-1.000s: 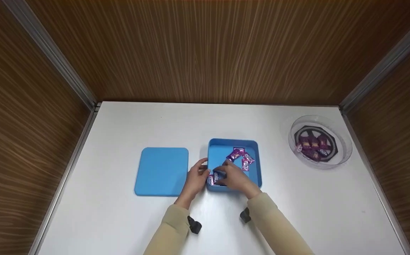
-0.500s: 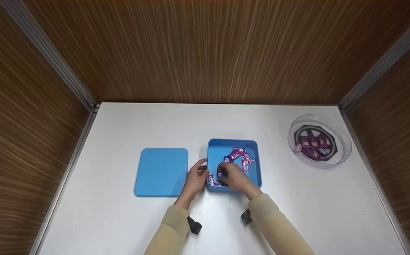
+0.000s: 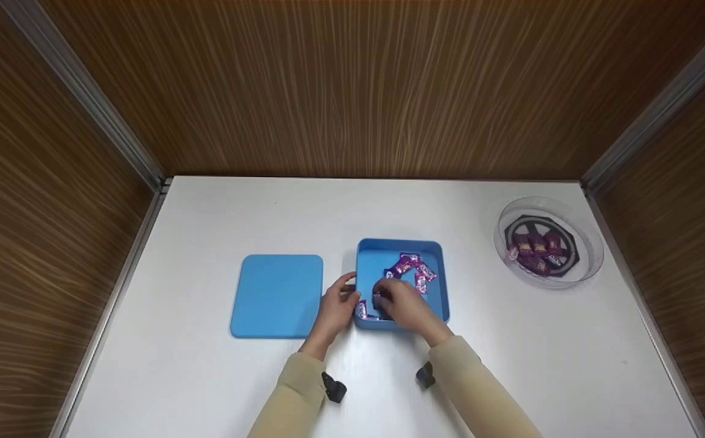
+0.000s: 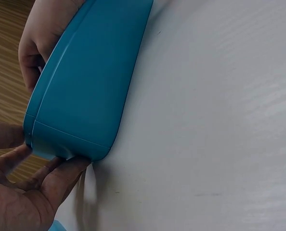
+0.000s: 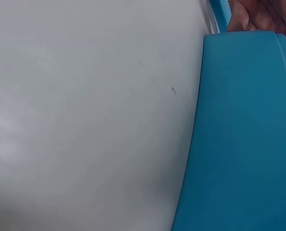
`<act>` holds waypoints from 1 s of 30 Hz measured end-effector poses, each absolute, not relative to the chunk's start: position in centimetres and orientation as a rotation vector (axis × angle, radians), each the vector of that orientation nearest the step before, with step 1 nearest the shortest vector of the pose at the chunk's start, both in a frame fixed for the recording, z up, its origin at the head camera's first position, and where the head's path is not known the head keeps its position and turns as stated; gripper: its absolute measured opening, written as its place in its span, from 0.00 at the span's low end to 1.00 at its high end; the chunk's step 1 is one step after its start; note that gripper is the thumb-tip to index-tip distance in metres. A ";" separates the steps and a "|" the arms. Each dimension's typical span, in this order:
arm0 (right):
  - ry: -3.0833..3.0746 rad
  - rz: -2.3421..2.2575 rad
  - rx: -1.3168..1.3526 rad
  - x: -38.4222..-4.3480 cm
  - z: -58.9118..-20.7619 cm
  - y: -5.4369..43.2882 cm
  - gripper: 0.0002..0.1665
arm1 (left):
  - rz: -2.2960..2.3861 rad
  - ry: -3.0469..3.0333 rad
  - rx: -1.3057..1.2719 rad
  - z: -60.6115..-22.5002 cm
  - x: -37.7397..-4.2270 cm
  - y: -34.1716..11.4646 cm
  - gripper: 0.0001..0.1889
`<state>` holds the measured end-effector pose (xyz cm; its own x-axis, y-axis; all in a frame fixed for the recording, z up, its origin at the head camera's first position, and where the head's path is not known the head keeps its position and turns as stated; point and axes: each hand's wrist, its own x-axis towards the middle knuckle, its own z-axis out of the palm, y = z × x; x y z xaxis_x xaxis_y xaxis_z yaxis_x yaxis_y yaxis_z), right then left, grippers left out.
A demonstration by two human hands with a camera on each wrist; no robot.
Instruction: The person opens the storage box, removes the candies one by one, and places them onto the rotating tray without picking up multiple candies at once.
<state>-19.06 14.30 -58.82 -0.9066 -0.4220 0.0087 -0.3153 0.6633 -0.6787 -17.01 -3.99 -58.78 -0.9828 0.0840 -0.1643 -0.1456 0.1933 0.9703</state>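
Observation:
A square blue box (image 3: 446, 298) stands on the table in the head view, with several purple and pink wrapped candies (image 3: 421, 283) inside. My left hand (image 3: 335, 309) rests against the box's left side; in the left wrist view its fingers (image 4: 68, 173) touch the outer wall and the thumb meets the rim. Inside the box, near its front left corner, my right hand (image 3: 408, 305) pinches a dark-wrapped candy (image 3: 376, 300), mostly hidden by the fingers. Another candy (image 3: 361, 309) lies in that corner. The right wrist view shows chiefly the box's outer wall (image 5: 244, 125).
A flat blue square lid (image 3: 277, 296) lies left of the box. At the back right, a clear round container (image 3: 595, 264) holds several purple candies (image 3: 538, 243). Wood-patterned walls (image 3: 352, 91) enclose the white table (image 3: 230, 213) at the back and sides.
My right hand has closed its fingers around the dark candy and shifted it slightly right, away from the candy in the corner. The left hand stays against the box.

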 end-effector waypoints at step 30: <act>2.791 -1.404 -0.513 -18.5 -58.3 15.0 0.09 | 1.838 2.277 -0.078 -58.9 -17.2 -4.0 0.23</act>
